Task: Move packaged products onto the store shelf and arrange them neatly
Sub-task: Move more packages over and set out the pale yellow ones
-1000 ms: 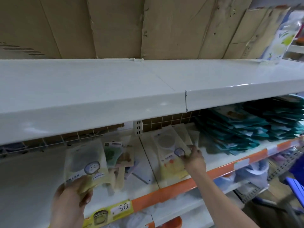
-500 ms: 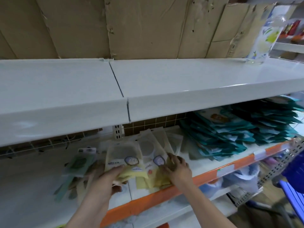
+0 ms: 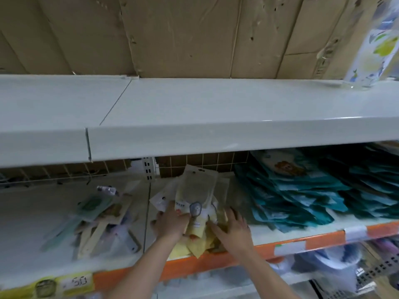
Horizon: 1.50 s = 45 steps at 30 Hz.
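Head view: the widest thing seen is the white upper shelf (image 3: pixel 216 117), spanning the frame above both hands, with brown cardboard sheets (image 3: pixel 172 35) stood behind it and a printed clear package (image 3: pixel 375 46) set at its far right end. Below it the lower shelf (image 3: pixel 38 223) is seen, edged by an orange price strip (image 3: pixel 323 238). To the right of the hands, teal packets (image 3: pixel 302 195) are fanned in overlapping rows. To the left of the hands, a loose scatter of green and beige packets (image 3: pixel 97 214) is laid askew. Between the two hands, a stack of yellow and clear packets (image 3: pixel 196 203) is laid flat on the lower shelf, its top end pointed toward the back grid. The left hand (image 3: pixel 170 223) is laid on the stack's left edge, the top packet pinched between thumb and fingers. The right hand (image 3: pixel 235 227) is pressed flat on the stack's right side, fingers straight and spread, nothing gripped. A yellow price label (image 3: pixel 73 283) marked 50 is fixed on the strip, below and left of the left hand.
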{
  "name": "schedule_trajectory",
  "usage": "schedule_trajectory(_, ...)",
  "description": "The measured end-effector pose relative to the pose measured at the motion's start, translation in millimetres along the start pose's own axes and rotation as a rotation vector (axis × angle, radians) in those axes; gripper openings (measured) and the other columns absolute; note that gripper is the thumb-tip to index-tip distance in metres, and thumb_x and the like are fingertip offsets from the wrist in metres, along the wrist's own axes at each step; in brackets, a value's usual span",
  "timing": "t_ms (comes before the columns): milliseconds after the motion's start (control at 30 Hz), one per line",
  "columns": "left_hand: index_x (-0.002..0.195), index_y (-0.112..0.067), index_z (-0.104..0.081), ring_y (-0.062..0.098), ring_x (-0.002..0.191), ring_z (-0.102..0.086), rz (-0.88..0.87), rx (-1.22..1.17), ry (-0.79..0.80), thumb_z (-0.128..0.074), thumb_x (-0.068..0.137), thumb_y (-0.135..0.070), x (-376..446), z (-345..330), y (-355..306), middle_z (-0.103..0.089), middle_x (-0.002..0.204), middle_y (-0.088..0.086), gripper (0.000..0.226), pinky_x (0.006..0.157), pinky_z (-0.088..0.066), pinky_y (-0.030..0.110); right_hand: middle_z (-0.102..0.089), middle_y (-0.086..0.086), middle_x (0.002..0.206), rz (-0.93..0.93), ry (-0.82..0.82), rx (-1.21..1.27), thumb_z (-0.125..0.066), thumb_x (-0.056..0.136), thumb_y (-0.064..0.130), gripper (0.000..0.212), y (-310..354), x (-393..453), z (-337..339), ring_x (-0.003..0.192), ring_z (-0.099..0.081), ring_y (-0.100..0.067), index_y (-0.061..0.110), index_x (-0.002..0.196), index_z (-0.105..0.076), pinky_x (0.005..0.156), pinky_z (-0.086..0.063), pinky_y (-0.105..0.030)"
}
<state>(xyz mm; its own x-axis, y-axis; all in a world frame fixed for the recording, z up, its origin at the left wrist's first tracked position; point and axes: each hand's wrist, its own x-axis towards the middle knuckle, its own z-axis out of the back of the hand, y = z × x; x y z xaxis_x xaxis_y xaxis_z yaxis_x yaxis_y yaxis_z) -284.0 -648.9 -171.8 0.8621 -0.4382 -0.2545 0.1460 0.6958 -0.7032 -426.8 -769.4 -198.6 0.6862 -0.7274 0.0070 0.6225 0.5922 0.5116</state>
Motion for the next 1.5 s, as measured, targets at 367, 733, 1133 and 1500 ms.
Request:
schedule_trajectory(367, 0.146, -0.048, -0.024, 0.025, 0.136, -0.039, -0.087, 0.017, 0.057, -0.044, 0.077, -0.070, 4.8, -2.6, 4.4, -0.025, 0.157, -0.013, 0.075, 0.106, -0.037, 0.048, -0.038, 0.009, 0.149, 0.180, 0.031, -0.077, -0.011, 0.072, 0.059, 0.073, 11.1, 22.1, 17.5, 0.140, -0.027, -0.018, 0.039, 0.123, -0.057, 0.109, -0.031, -0.038)
schedule_trajectory(733, 0.104, -0.020, -0.065, 0.028, 0.108, -0.057, -0.180, 0.056, -0.401, -0.043, 0.086, -0.037, 4.2, 101.3, 66.3, -0.063, 0.109, 0.006, 0.033, 0.082, -0.045, 0.035, -0.061, -0.004, 0.111, 0.261, -0.186, 0.078, -0.058, 0.088, 0.021, 0.016, 115.4, 27.6, -19.7, 0.106, -0.056, -0.024, 0.018, 0.098, -0.070, 0.082, -0.047, -0.033)
schedule_trajectory(1133, 0.117, -0.008, -0.053, 0.030, 0.111, -0.056, 0.035, 0.164, 0.049, -0.052, 0.083, -0.057, 64.0, 227.5, 192.3, -0.057, 0.118, 0.012, 0.060, 0.090, -0.047, 0.034, -0.061, -0.006, 0.060, 0.219, 0.062, -0.176, -0.092, 0.036, 0.027, 0.039, 240.2, 15.7, -131.3, 0.036, -0.054, -0.020, 0.014, 0.067, -0.073, 0.032, -0.040, -0.022)
schedule_trajectory(1500, 0.095, -0.021, -0.058, 0.022, 0.093, -0.063, -0.104, 0.085, 0.012, -0.045, 0.097, -0.046, 35.5, 222.8, 216.3, -0.069, 0.095, 0.001, 0.028, 0.072, -0.047, 0.031, -0.046, -0.007, 0.135, -0.035, 0.115, -0.163, -0.035, 0.088, 0.062, 0.062, 271.1, -5.9, -167.0, 0.124, -0.044, -0.029, 0.024, 0.137, -0.039, 0.096, -0.036, -0.040)
